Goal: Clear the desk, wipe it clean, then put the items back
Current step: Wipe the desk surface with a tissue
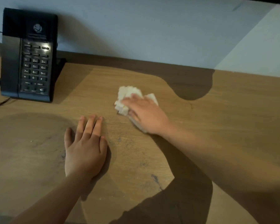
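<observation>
Wiping desk (pixel 233 110), middle: our right hand (pixel 145 113) presses cloth (pixel 128 92) flat, fingers straight, no grip; left hand (pixel 85 151) rests flat, empty. Risks we see: cloth slipping from under palm; sweep knocking phone (pixel 31 62), back left; smudges (pixel 155 177) near front edge getting missed.

We seem to be in a hotel room or an office: a black corded desk telephone (pixel 28 55) with keypad and logo stands on a wood-grain desktop (pixel 233 118) against a plain pale wall (pixel 136 29).
</observation>
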A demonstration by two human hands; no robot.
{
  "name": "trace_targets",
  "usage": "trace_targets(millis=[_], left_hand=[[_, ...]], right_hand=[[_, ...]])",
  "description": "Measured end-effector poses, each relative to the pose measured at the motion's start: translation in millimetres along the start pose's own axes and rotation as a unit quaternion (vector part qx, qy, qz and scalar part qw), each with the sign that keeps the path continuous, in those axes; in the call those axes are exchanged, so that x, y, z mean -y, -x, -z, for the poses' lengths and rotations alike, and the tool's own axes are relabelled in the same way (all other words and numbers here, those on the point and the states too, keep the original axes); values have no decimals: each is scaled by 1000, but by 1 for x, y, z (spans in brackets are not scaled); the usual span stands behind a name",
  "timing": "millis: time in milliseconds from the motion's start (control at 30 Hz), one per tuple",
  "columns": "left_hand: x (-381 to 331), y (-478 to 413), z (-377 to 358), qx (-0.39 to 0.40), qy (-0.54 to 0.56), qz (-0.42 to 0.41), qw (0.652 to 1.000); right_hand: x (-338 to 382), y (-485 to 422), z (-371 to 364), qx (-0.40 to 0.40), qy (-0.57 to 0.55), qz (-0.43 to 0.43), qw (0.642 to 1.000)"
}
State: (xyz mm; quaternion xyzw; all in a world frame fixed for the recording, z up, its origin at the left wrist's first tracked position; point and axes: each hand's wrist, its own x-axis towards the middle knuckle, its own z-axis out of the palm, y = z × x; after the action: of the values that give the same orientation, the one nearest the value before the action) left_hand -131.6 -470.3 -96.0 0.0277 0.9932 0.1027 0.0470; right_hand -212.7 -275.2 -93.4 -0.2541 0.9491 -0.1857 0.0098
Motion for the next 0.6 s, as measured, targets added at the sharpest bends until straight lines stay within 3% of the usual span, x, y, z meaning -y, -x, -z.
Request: trace_targets(millis=[100, 167, 233, 333, 467, 533, 600], left_hand=[[0, 0, 0, 5, 1, -5, 1000], [0, 0, 1, 4, 2, -3, 1000], [0, 0, 1, 3, 1, -2, 1000], [0, 0, 0, 1, 2, -5, 1000], [1, 0, -3, -3, -9, 0, 1000], [1, 0, -3, -3, -11, 0, 1000], [0, 0, -1, 0, -8, -2, 1000]], right_hand=[[-58, -35, 20, -70, 69, -191, 977], [-79, -60, 24, -51, 68, -272, 959], [-66, -68, 15, -22, 59, -229, 971], [-26, -31, 10, 20, 43, -72, 996], [21, 68, -2, 76, 31, 99, 992], [12, 68, 6, 89, 31, 110, 989], [-6, 30, 14, 80, 20, 17, 996]])
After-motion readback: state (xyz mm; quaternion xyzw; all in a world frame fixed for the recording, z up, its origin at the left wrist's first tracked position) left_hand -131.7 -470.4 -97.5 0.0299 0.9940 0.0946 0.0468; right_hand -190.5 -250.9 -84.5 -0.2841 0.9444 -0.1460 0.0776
